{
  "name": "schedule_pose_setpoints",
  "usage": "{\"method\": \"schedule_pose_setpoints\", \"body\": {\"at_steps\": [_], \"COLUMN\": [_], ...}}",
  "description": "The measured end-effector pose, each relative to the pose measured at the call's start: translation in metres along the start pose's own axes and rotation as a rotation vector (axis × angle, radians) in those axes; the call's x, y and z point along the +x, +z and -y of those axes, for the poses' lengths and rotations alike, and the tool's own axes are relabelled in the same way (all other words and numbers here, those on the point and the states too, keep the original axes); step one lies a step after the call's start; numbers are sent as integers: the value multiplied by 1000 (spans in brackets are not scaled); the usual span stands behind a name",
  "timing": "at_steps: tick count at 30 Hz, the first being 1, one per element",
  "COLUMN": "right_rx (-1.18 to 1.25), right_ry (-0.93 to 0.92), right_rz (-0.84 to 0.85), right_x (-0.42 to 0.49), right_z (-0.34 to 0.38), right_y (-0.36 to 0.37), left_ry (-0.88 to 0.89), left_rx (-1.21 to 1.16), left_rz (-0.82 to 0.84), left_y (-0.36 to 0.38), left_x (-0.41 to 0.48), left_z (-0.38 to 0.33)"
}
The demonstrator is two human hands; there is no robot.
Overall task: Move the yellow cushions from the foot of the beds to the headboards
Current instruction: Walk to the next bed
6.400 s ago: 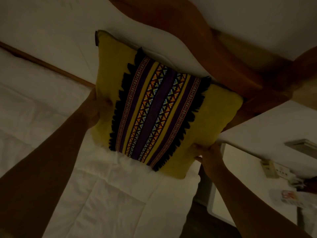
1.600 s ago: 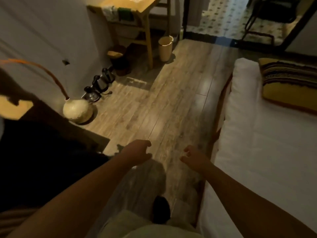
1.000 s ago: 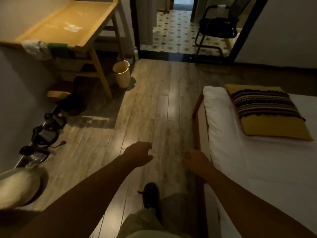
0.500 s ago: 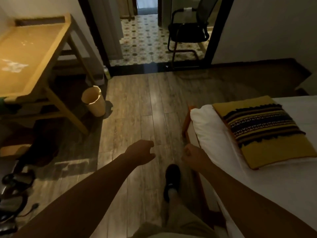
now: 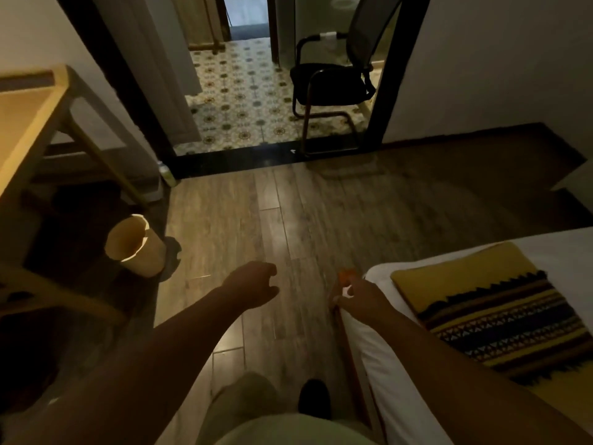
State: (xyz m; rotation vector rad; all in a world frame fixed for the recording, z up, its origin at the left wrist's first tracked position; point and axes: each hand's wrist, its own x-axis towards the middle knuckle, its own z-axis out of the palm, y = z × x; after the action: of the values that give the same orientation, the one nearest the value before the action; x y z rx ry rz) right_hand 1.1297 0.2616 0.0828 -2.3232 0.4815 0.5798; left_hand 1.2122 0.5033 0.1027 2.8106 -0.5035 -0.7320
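Down at about four o'clock the yellow cushion [image 5: 507, 316] lies flat on the white bedding of the bed [image 5: 378, 364], close to its corner. The cushion is mustard-coloured with a broad dark band of purple stripes, small triangle patterns and black toothed fringe along both sides; its near end is hidden behind the right forearm. Against the picture from half a second ago, the cushion sits lower and nearer in view, the bin [image 5: 134, 245] has slid toward nine o'clock, and the doorway with the black chair [image 5: 330, 81] at one o'clock looms larger. Both hands hang as before: the left hand [image 5: 253, 285] is loosely curled over the wooden floor [image 5: 288, 220] and holds nothing, while the right hand [image 5: 359, 297], also loosely curled and holding nothing, hovers just beside the bed's corner, apart from the cushion. The bed's wooden side rail runs toward six o'clock beside the person's dark shoe. Bare floorboards stretch from the hands up to the dark threshold at twelve o'clock, bounded by the wooden table [image 5: 22, 123] at ten o'clock.
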Motion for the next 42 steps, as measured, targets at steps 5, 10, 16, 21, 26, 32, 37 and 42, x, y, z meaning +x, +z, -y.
{"method": "schedule_pose_setpoints", "body": {"at_steps": [5, 10, 16, 21, 26, 32, 37, 42], "right_rx": [17, 184, 294, 338, 452, 546, 716, 851], "right_ry": [43, 150, 244, 349, 494, 562, 632, 729], "right_rz": [33, -47, -187, -243, -328, -475, -618, -677], "right_x": [77, 171, 265, 311, 338, 356, 365, 356], "right_z": [18, 38, 65, 68, 44, -12, -77, -118], "right_y": [-35, -71, -120, -151, -186, -233, -269, -312], "left_ry": [76, 161, 295, 420, 543, 739, 871, 1029], "left_rx": [16, 60, 143, 242, 305, 384, 478, 573], "left_rz": [35, 57, 143, 200, 260, 336, 375, 384], "left_y": [-39, -85, -149, -192, -213, -208, -203, -188], "left_x": [87, 204, 341, 432, 501, 567, 606, 621], "left_z": [-9, -7, -9, -30, -90, -198, -304, -410]}}
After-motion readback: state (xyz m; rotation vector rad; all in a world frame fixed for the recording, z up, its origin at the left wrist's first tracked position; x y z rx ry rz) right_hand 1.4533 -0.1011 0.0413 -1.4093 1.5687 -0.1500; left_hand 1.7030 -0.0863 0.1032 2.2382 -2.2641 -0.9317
